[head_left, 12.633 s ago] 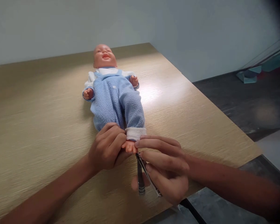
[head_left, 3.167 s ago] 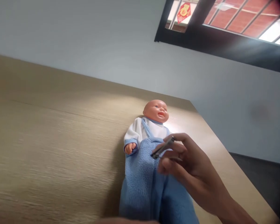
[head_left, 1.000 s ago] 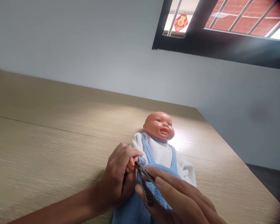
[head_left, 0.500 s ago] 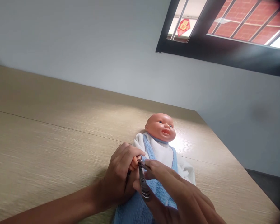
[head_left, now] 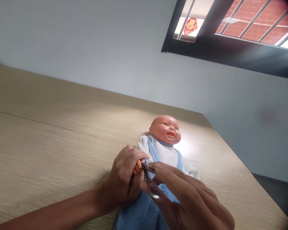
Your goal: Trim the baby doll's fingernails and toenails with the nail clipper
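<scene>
A baby doll (head_left: 166,130) in a white top and blue fuzzy overalls lies face up on the wooden table. My left hand (head_left: 124,175) is closed around one of the doll's hands (head_left: 138,167), whose small fingers poke out. Metal nail clippers (head_left: 149,181) sit between the thumb and fingers of my right hand (head_left: 184,188). Their jaws are at the doll's fingertips; whether they touch cannot be made out. Part of the doll's body is hidden behind my right hand.
The pale wooden table (head_left: 50,150) has a seam across it, and its right edge slants down toward the lower right. A grey wall (head_left: 86,44) rises behind. At the upper right is a dark-framed window (head_left: 206,41) with bars.
The clippers have tilted, their lower end swinging slightly right and up, along with my right thumb. My left hand keeps its hold on the doll's hand.
</scene>
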The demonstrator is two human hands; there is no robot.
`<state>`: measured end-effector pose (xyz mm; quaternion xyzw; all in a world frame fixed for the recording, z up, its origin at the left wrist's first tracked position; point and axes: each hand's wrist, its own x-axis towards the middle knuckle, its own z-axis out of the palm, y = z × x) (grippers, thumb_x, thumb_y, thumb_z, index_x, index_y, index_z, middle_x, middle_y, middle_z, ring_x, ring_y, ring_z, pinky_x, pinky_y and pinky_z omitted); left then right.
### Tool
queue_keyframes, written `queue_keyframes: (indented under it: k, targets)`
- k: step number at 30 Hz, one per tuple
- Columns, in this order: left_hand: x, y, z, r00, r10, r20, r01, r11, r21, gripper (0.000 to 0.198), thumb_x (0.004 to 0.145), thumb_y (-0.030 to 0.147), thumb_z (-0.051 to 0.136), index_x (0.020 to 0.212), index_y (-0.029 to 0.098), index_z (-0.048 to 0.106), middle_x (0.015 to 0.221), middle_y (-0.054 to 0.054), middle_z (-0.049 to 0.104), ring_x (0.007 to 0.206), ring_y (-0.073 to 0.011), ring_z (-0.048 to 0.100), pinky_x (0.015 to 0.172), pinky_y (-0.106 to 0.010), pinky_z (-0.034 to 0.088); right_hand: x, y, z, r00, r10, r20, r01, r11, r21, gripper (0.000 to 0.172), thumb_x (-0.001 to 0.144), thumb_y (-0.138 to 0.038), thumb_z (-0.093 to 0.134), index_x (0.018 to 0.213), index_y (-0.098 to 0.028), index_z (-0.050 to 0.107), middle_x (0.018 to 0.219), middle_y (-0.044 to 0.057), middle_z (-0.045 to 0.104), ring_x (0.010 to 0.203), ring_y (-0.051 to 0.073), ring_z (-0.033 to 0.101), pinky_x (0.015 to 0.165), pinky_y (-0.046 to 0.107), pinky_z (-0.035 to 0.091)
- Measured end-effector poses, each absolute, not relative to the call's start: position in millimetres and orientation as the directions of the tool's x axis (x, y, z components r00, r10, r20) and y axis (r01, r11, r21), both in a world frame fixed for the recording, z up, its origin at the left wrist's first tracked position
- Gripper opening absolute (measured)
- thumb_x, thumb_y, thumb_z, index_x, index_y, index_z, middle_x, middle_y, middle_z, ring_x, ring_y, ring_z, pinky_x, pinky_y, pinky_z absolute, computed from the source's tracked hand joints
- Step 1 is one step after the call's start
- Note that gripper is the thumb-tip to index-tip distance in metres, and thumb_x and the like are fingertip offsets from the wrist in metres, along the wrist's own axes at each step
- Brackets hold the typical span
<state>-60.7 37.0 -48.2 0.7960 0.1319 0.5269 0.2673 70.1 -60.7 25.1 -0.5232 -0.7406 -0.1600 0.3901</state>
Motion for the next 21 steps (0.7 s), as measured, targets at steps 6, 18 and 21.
queue_keyframes:
  k: [6,18,21]
  targets:
    - [-64.4,34.7,-54.6,0.446,0.544,0.711,-0.047,-0.779,0.625,0.024,0.097,0.015,0.044,0.12,0.017,0.052,0.094,-0.005,0.056,0.084,-0.0192,0.048,0.077,-0.037,0.037,67.6,-52.7,11.7,0.299,0.629,0.717,0.656,0.411,-0.634,0.033,0.09,-0.021,0.071,0.12,-0.026,0.058,0.097,-0.001,0.071,0.057,0.01,0.07,0.056,0.021,0.063]
    - [-63.1,33.9,-50.6,0.435,0.518,0.737,0.012,-0.821,0.57,0.026,0.108,0.033,0.03,0.115,0.017,0.05,0.099,-0.006,0.059,0.09,-0.0216,0.049,0.081,-0.042,0.034,87.7,-67.9,-17.7,-0.006,0.717,0.697,0.689,0.508,-0.517,0.061,0.086,-0.014,0.071,0.142,-0.028,0.048,0.13,0.004,0.064,0.108,0.019,0.072,0.085,0.025,0.066]
    - [-62.5,34.6,-50.3,0.428,0.499,0.754,0.005,-0.835,0.55,0.028,0.107,0.036,0.03,0.114,0.018,0.051,0.097,-0.006,0.061,0.088,-0.0217,0.049,0.08,-0.042,0.033,89.5,-68.5,-16.8,-0.116,0.698,0.707,0.709,0.556,-0.433,0.072,0.087,-0.009,0.068,0.15,-0.029,0.04,0.136,0.003,0.061,0.116,0.018,0.068,0.095,0.026,0.062]
